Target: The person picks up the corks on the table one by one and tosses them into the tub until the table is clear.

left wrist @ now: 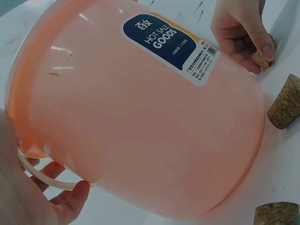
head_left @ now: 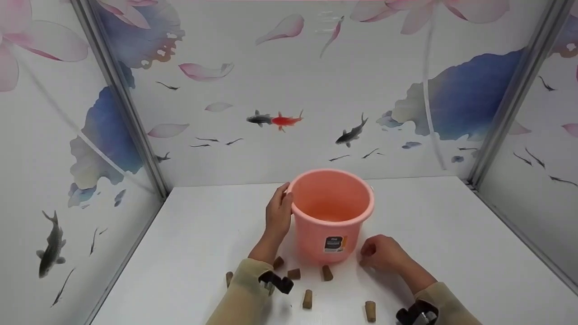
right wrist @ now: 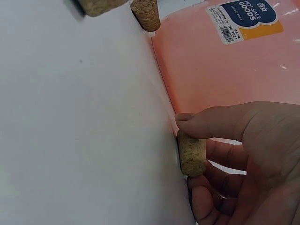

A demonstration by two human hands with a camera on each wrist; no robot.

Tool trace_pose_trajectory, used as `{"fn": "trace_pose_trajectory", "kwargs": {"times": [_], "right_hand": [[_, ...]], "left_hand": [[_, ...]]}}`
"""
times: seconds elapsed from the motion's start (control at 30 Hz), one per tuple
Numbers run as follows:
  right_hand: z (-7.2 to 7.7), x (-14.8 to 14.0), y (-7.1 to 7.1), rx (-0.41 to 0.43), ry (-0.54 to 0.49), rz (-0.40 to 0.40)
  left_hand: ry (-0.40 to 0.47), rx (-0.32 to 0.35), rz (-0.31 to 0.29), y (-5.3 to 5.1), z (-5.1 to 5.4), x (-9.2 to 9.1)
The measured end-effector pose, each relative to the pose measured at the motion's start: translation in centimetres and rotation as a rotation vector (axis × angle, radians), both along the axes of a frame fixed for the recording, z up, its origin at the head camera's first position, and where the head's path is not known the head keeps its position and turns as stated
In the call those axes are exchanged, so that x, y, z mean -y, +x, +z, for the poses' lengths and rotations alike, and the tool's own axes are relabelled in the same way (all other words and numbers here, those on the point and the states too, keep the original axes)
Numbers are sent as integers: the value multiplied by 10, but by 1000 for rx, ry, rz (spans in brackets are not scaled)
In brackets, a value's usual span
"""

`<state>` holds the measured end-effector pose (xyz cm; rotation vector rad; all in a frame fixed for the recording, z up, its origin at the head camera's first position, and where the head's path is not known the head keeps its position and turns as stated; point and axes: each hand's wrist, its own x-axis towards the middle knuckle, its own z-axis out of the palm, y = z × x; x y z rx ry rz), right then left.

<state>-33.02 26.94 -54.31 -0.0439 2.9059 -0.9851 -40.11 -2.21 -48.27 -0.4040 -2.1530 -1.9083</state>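
Note:
A pink plastic bucket [head_left: 327,239] with a dark label stands upright on the white table. At its left side my left hand [head_left: 278,212] holds it by the rim and the pale handle [left wrist: 58,183], fingers curled there. To the right of the bucket's base, my right hand [head_left: 384,255] pinches a cork stopper [right wrist: 192,154] between thumb and fingers, low at the table. In the head view that cork is hidden by the hand. Another cork [head_left: 327,273] lies just in front of the bucket.
Several more corks lie near me, among them one cork [head_left: 307,299] at front centre, one cork [head_left: 370,311] front right and one cork [head_left: 294,274] by my left sleeve. Printed white panels [head_left: 216,162] wall the table [head_left: 451,234] at the back and sides.

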Motion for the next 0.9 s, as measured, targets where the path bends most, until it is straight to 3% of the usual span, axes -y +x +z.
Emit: {"fn": "trace_pose_trajectory", "kwargs": {"times": [0.63,0.9], "right_hand": [[2,-2,-1,24,-47,-26],[2,-3,0,-3,-63,-42]], "left_hand": [[18,24,-5,0,0,0],[9,-21,-9,0,0,0]]}}
